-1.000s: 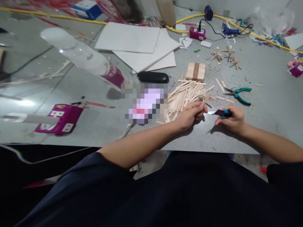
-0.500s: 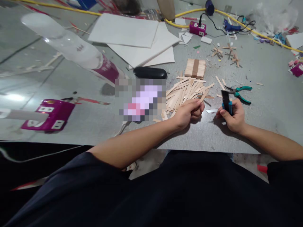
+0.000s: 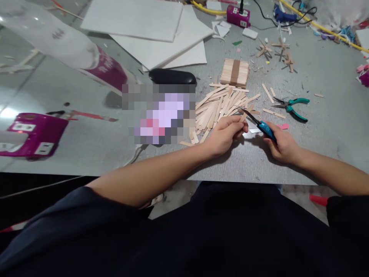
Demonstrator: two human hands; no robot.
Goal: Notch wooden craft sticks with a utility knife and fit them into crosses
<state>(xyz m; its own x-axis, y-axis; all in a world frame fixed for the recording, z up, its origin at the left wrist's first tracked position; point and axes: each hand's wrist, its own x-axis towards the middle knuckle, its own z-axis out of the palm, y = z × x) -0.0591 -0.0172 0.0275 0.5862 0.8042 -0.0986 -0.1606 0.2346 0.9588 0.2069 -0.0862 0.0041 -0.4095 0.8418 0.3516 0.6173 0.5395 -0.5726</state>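
Observation:
Pinched in the fingers of my left hand (image 3: 226, 134) is a wooden craft stick (image 3: 245, 114), its free end pointing up and to the right. My right hand (image 3: 284, 145) is closed around the blue handle of a utility knife (image 3: 266, 130). The knife's dark blade points up and left, across or very near the stick; whether it touches cannot be made out. Just behind my left hand lies a loose pile of craft sticks (image 3: 217, 109). A flat shiny strip (image 3: 255, 130) rests on the table between my hands.
Green-handled pliers (image 3: 296, 109) lie to the right. Beyond the pile are a banded bundle of sticks (image 3: 235, 72) and several star-shaped stick pieces (image 3: 289, 61). Leftward are a black case (image 3: 173, 77), white boards (image 3: 135, 19), a bottle (image 3: 72, 46) and a purple power adapter (image 3: 37, 134).
My right hand has turned the utility knife from upright to slanting left, bringing its blade over to the stick in my left hand. The view has shifted slightly.

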